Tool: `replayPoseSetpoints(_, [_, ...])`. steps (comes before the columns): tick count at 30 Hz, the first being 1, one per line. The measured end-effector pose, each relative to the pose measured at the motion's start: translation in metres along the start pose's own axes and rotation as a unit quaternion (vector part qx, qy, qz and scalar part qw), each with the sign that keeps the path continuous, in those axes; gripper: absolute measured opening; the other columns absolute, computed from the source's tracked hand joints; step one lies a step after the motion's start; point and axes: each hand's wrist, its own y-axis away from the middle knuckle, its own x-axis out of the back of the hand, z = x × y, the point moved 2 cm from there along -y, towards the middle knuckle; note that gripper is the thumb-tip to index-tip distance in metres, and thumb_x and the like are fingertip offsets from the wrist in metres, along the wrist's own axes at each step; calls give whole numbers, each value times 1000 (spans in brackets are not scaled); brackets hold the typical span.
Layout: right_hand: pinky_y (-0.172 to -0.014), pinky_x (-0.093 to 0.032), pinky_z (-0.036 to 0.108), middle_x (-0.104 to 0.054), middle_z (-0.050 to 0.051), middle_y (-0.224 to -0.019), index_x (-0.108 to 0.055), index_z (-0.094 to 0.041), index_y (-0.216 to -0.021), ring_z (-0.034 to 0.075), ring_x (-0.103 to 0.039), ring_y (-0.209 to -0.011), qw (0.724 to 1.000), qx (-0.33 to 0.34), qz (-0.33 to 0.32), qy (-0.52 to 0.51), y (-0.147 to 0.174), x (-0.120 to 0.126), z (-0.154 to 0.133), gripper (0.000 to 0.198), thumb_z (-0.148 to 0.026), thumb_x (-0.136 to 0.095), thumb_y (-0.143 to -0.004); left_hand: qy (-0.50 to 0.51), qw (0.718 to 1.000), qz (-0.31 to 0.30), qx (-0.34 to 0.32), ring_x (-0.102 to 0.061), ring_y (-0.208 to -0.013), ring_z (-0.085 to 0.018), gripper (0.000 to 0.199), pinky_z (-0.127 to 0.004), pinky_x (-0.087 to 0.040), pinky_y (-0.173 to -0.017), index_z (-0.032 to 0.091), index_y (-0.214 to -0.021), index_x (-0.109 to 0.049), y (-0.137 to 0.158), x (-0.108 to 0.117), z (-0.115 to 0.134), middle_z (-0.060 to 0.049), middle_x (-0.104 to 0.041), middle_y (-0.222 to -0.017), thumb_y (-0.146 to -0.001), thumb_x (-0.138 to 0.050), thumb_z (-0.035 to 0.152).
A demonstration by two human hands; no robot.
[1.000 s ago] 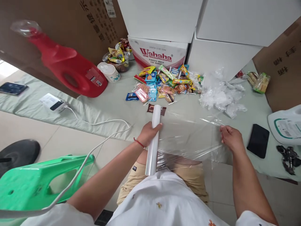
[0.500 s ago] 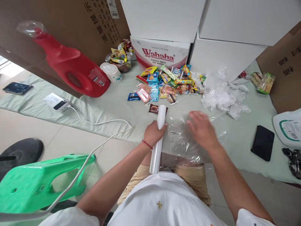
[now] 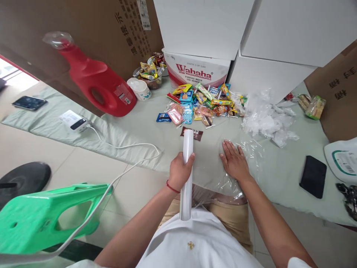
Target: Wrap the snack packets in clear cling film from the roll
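My left hand [image 3: 180, 170] is wrapped round a roll of plastic wrap [image 3: 186, 199], which stands tilted at the table's front edge, over my lap. A clear sheet of film [image 3: 209, 169] stretches from the roll to the right. My right hand [image 3: 235, 162] lies flat on that film, fingers spread, pressing it to the green tablecloth [image 3: 145, 130]. Just past the roll's top end lies a brown snack packet [image 3: 196, 134], partly hidden by the roll. Behind it is a pile of small wrapped snacks [image 3: 205, 100].
Crumpled clear plastic [image 3: 267, 117] lies right of the snacks. A black phone [image 3: 313, 176] rests at the right. On the left stand a red jug [image 3: 103, 87], a paper cup [image 3: 139, 90] and a power bank [image 3: 74, 121] with a white cable. A green stool [image 3: 36, 212] is below.
My right hand has gone from hovering blurred over the film to lying flat on it. The left hand still grips the roll, now more upright. The view has shifted slightly.
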Motion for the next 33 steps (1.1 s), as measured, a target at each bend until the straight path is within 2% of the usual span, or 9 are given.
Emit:
replayPoseSetpoints(5, [-128,-17,54,-37,10,-167,-30,-17,-165,25,-33,-155,1000,-14,15,4,3,-3,6,61,-43,-24,-110,-16,976,192,102,-69,-80,-32,37,-37,-48,-66,24,-86,-50,-23,54,-30,-11,-68,-79,-93,-44,60])
replayPoseSetpoints(10, [-128,-19,55,-37,10,-167,-29,-18,-165,26,-34,-155,999,-9,29,15,7,-6,11,61,-44,-28,-110,-56,996,63,26,-69,-81,-29,45,-35,-48,-69,23,-82,-53,-58,77,-27,-8,-69,-80,-87,-52,68])
replayPoseSetpoints(16, [-127,-22,56,-40,11,-165,-33,-18,-163,27,-36,-154,999,7,37,-1,8,-7,11,60,-44,-31,-109,-126,983,92,96,-68,-93,-29,41,-35,-48,-78,19,-86,-55,-103,102,-38,-10,-69,-93,-95,-51,59])
replayPoseSetpoints(22, [-126,-24,57,-45,11,-163,-39,-19,-160,28,-40,-152,999,1,31,-25,2,-3,15,57,-42,-32,-109,-127,976,83,156,-71,-94,-35,37,-43,-55,-80,21,-77,-56,-137,113,-57,-10,-66,-82,-94,-58,54])
replayPoseSetpoints(25, [-125,-25,56,-46,12,-161,-42,-19,-159,27,-41,-151,999,0,29,-37,-6,-1,15,56,-41,-31,-109,-148,967,116,171,-66,-113,-41,34,-53,-54,-94,16,-90,-61,-142,120,-59,-16,-68,-104,-91,-65,50])
replayPoseSetpoints(27, [-125,-24,57,-46,13,-162,-44,-18,-157,28,-41,-151,999,-1,26,-39,-14,-1,13,56,-42,-31,-109,-163,961,145,170,-55,-130,-47,43,-60,-49,-103,12,-107,-61,-136,124,-54,-24,-60,-128,-87,-71,48])
replayPoseSetpoints(30, [-125,-21,59,-44,14,-163,-47,-17,-155,30,-37,-152,999,-2,15,-40,-25,-1,3,56,-43,-31,-109,-161,951,252,75,-40,-143,-47,48,-62,-42,-112,11,-125,-57,-108,115,-31,-26,-46,-147,-88,-69,40])
replayPoseSetpoints(32, [-125,-19,60,-42,14,-164,-48,-17,-154,30,-35,-153,999,2,8,-45,-31,-1,-6,55,-43,-31,-109,-128,939,307,-90,-44,-141,-38,38,-57,-39,-117,13,-127,-59,-79,89,-5,-22,-53,-142,-97,-55,35])
replayPoseSetpoints(33, [-125,-18,60,-42,14,-164,-48,-17,-154,30,-34,-154,999,6,4,-49,-34,-1,-10,55,-44,-31,-109,-110,935,286,-179,-49,-137,-34,37,-54,-39,-118,13,-127,-61,-65,69,9,-20,-59,-134,-100,-49,36])
